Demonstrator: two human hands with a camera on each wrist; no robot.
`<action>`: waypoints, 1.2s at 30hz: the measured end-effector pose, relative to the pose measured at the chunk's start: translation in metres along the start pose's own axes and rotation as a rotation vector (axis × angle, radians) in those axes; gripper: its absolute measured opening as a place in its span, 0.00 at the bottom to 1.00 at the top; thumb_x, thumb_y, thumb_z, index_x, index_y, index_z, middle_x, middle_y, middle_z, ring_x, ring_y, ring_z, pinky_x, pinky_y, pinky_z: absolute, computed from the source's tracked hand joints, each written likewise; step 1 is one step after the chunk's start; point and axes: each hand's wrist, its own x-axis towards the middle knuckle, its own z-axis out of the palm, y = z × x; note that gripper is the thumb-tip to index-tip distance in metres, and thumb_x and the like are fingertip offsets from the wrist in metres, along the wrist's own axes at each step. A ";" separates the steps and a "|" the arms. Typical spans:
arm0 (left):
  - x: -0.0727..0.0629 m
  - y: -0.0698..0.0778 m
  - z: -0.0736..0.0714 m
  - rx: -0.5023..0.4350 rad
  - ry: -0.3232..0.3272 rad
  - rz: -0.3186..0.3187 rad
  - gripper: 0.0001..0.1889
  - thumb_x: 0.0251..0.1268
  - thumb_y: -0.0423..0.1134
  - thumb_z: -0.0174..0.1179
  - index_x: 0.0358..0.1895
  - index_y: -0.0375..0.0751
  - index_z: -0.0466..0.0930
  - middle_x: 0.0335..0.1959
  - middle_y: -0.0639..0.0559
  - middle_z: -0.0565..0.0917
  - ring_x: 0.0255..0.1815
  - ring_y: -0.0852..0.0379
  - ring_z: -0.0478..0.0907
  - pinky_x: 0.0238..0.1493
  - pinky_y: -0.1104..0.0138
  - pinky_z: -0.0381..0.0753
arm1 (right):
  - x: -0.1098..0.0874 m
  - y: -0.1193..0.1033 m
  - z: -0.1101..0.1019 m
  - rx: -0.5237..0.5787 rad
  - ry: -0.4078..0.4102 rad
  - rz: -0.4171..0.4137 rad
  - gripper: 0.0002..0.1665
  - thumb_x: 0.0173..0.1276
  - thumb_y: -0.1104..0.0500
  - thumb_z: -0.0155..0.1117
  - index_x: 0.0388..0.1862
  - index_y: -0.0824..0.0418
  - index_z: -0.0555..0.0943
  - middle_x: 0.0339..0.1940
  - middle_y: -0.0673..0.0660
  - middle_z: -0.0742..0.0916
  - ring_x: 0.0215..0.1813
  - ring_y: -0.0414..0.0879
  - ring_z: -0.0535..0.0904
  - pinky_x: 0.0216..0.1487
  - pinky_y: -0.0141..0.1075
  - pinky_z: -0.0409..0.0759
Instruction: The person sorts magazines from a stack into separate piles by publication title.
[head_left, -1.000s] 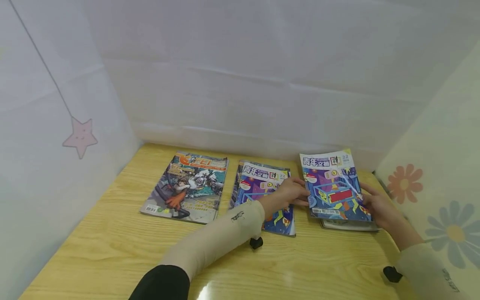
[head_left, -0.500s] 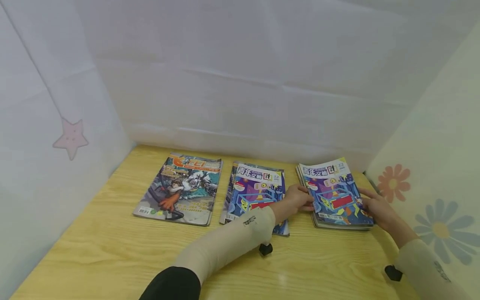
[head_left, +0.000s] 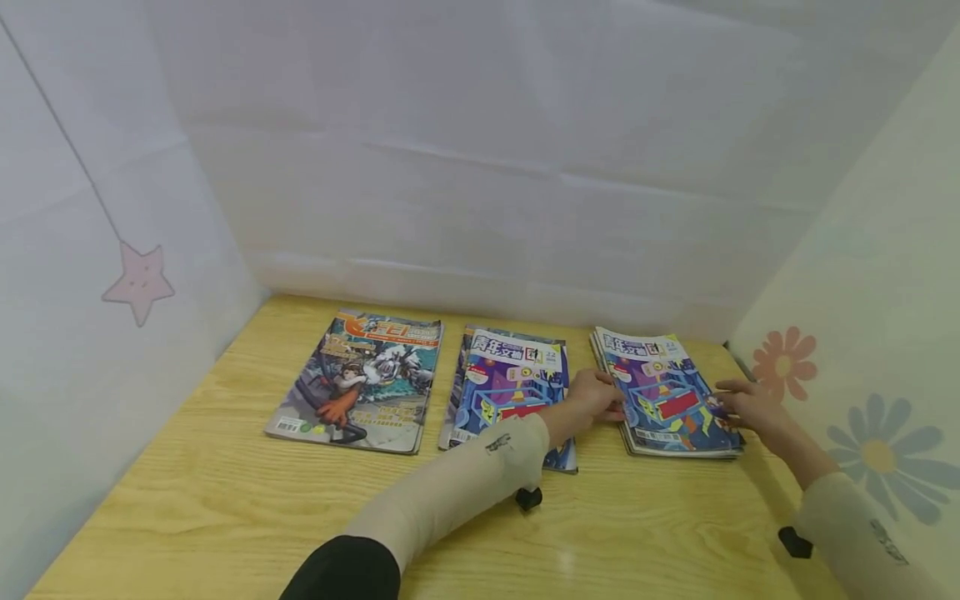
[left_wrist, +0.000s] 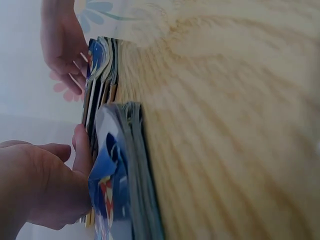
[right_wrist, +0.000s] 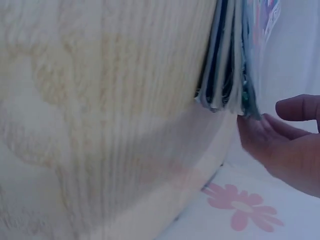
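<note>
A stack of magazines [head_left: 663, 400] with a purple-and-blue cover lies flat at the table's right. My left hand [head_left: 592, 396] is at its left edge, fingers touching the side. On the opposite side, my right hand [head_left: 750, 408] has its fingertips against the right edge. The right wrist view shows several magazine layers [right_wrist: 227, 65], with the thumb of my right hand [right_wrist: 290, 150] held away from them. Under my left forearm lies a middle pile topped by the same purple cover [head_left: 517, 375], partly hidden by the sleeve.
Another magazine pile [head_left: 360, 383] with a dark comic-style cover lies at the left. All three piles rest on a wooden table [head_left: 225, 517] near its back edge. White cloth [head_left: 420, 167] walls the back and sides, printed with a star [head_left: 140, 282] and flowers.
The top purple magazine, lifted and tilted over the right stack a second ago, has come down flat in line with it. My right fingers have loosened and straightened at its edge.
</note>
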 end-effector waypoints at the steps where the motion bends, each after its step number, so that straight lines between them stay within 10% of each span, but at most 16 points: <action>1: 0.001 0.001 -0.002 -0.005 -0.014 0.001 0.17 0.62 0.20 0.64 0.54 0.31 0.77 0.28 0.37 0.83 0.28 0.41 0.85 0.40 0.48 0.87 | -0.002 -0.002 -0.001 -0.001 0.011 0.006 0.35 0.84 0.58 0.45 0.75 0.84 0.52 0.66 0.83 0.70 0.56 0.60 0.79 0.49 0.42 0.84; 15: -0.027 0.033 -0.059 0.099 -0.308 0.138 0.14 0.73 0.32 0.62 0.59 0.38 0.79 0.50 0.38 0.82 0.49 0.33 0.83 0.49 0.46 0.83 | -0.030 -0.061 0.022 -0.067 0.042 -0.133 0.35 0.85 0.53 0.44 0.73 0.82 0.58 0.63 0.79 0.76 0.58 0.66 0.80 0.56 0.50 0.81; 20: -0.044 0.046 -0.081 0.176 -0.295 0.242 0.13 0.75 0.34 0.61 0.59 0.42 0.81 0.47 0.46 0.82 0.46 0.36 0.84 0.49 0.46 0.84 | -0.042 -0.089 0.041 -0.167 0.036 -0.201 0.31 0.84 0.53 0.48 0.73 0.76 0.65 0.57 0.71 0.83 0.55 0.64 0.82 0.56 0.56 0.80; 36: -0.082 0.060 -0.170 0.332 -0.215 0.190 0.15 0.74 0.38 0.62 0.60 0.41 0.80 0.50 0.43 0.83 0.50 0.36 0.83 0.49 0.46 0.83 | -0.038 -0.135 0.111 -0.164 -0.092 -0.300 0.24 0.81 0.57 0.54 0.69 0.69 0.74 0.53 0.65 0.85 0.50 0.60 0.84 0.49 0.55 0.82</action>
